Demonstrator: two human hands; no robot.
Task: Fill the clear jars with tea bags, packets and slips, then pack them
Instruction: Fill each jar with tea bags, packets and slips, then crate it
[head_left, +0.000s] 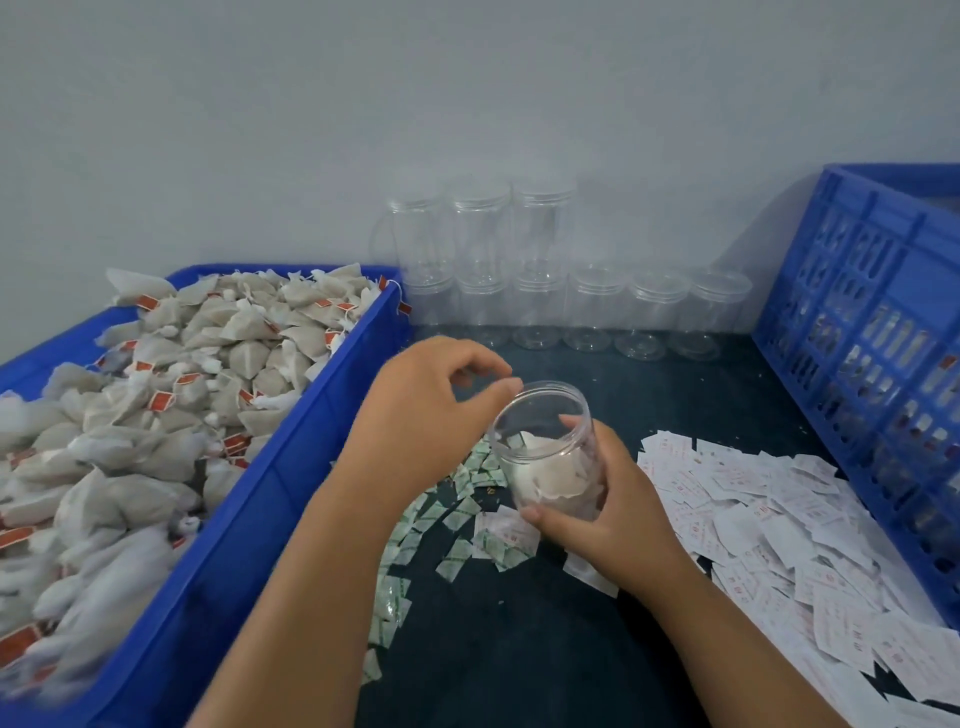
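My right hand (602, 499) grips a clear open jar (540, 415), tilted toward me above the dark table, with a few tea bags (556, 478) inside. Just left of the jar's mouth hovers my left hand (431, 410), fingers loosely curled and nothing visible in them; its fingertips touch the rim. A blue bin (291, 467) at the left is heaped with tea bags (156, 415) with red tags. Small green-and-white packets (441, 514) lie scattered under my hands. White slips with red print (769, 499) are spread at the right.
Several lidded clear jars (597, 306) stand stacked in two rows against the grey wall at the back. A blue slotted crate (872, 343) holding filled jars stands at the right edge. Dark tabletop (519, 649) shows between my forearms.
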